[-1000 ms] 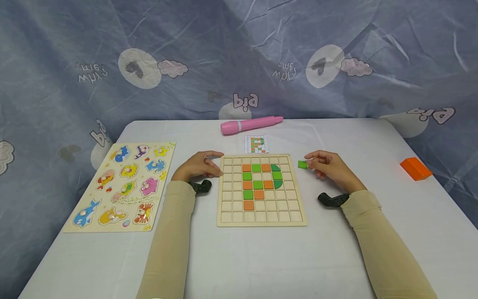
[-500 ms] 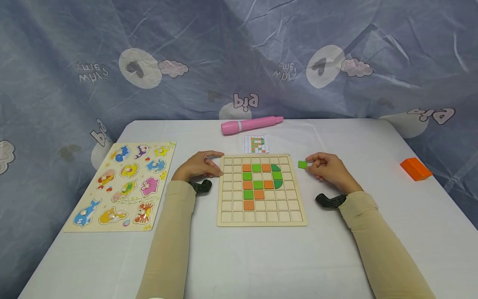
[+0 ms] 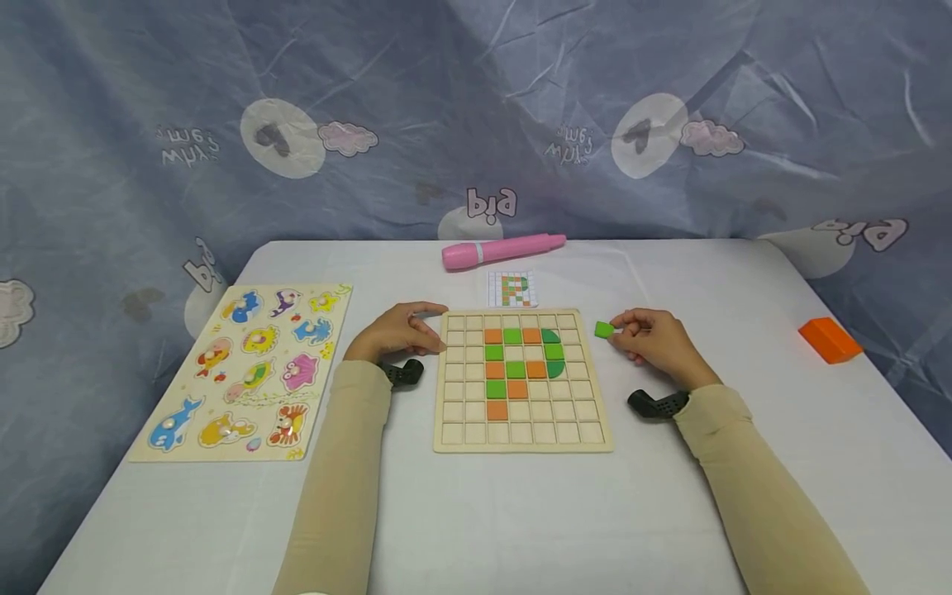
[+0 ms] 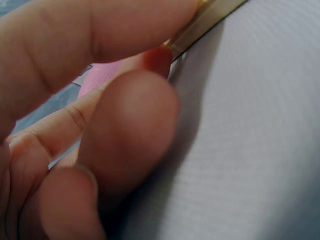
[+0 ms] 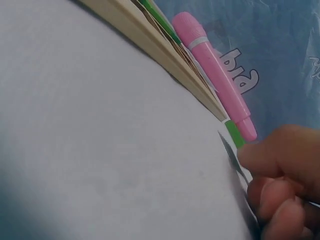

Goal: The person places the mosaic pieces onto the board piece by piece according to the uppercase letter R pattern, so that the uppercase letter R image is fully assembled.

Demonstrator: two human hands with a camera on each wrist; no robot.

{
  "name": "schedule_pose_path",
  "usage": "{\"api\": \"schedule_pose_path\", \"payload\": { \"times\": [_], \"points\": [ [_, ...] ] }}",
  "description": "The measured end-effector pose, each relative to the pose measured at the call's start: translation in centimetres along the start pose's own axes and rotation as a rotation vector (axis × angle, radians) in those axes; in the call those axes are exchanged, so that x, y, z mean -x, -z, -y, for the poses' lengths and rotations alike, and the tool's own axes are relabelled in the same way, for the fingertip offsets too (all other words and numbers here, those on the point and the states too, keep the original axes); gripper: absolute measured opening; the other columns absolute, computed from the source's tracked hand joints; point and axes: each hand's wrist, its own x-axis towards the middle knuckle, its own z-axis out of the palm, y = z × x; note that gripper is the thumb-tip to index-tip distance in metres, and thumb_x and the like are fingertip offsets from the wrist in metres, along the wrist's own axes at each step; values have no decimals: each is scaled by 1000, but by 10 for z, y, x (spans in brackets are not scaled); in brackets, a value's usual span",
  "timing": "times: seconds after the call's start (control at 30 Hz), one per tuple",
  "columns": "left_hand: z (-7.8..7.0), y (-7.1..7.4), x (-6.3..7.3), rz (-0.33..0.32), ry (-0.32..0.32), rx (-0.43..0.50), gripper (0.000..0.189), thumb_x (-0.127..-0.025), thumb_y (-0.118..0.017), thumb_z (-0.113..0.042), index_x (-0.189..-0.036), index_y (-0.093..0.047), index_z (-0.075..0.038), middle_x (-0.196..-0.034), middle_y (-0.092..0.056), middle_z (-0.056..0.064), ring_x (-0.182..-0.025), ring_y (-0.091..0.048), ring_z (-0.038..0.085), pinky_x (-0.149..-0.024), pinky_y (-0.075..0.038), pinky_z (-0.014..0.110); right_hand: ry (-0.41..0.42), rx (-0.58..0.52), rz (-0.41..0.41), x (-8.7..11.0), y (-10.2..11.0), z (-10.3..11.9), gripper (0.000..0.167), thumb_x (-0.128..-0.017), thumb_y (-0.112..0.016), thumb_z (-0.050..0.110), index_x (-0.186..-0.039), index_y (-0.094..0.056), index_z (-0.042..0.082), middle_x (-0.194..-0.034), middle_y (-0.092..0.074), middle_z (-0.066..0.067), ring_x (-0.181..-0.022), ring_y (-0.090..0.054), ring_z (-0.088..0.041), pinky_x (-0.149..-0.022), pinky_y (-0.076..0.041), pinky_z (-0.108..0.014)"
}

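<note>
A square wooden grid board (image 3: 524, 449) lies mid-table, with orange and green square tiles and dark green rounded pieces forming a P-like shape in its cells. My left hand (image 3: 397, 329) rests at its left side, index finger at the far corner and thumb farther down the edge. In the left wrist view the fingers (image 4: 132, 115) are spread close to the board's edge. Just right of the board, my right hand (image 3: 654, 337) pinches a green square tile (image 3: 604, 330) between thumb and fingertips, above the cloth. That tile (image 5: 235, 133) pokes out past the thumb in the right wrist view.
Behind the board lies a small printed card (image 3: 512, 289) with a coloured letter R on a grid, then a pink marker-shaped object (image 3: 504, 251). An animal peg puzzle (image 3: 316, 388) is at the left. An orange block (image 3: 830, 340) sits near the right edge. A patterned curtain (image 3: 461, 107) hangs behind.
The right hand has shifted slightly nearer the person, and the green tile in its pinch has turned a little. The left hand and the pieces on the board have stayed put.
</note>
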Motion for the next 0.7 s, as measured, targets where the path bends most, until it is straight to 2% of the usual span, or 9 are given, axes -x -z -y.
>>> {"api": "schedule_pose_path", "payload": {
  "times": [0.17,0.4,0.7],
  "points": [
    [0,0,0,-5,11,1,79,-87,-85,3,-159,-52,-3,-81,-76,-1,-66,-63,9,-62,-50,23,16,-1,15,4,-1,7,32,-101,-75,8,-128,-68,-9,-90,-65,-7,-66,-62,-9,-58,-57,-27],
    [-1,-1,0,-19,29,19,80,-86,-86,4,-158,-53,-3,-78,-74,-2,-63,-61,8,-59,-48,21,70,21,82,11,-3,19,29,-98,-72,2,-125,-68,-9,-99,-67,-12,-71,-66,-11,-62,-59,-29],
    [0,0,0,-8,13,17,80,-86,-85,4,-159,-51,-2,-77,-73,-2,-62,-60,8,-60,-48,22,202,67,135,27,-13,40,26,-92,-84,5,-115,-73,-2,-103,-70,-12,-67,-62,-13,-59,-57,-29]
  ]
}}
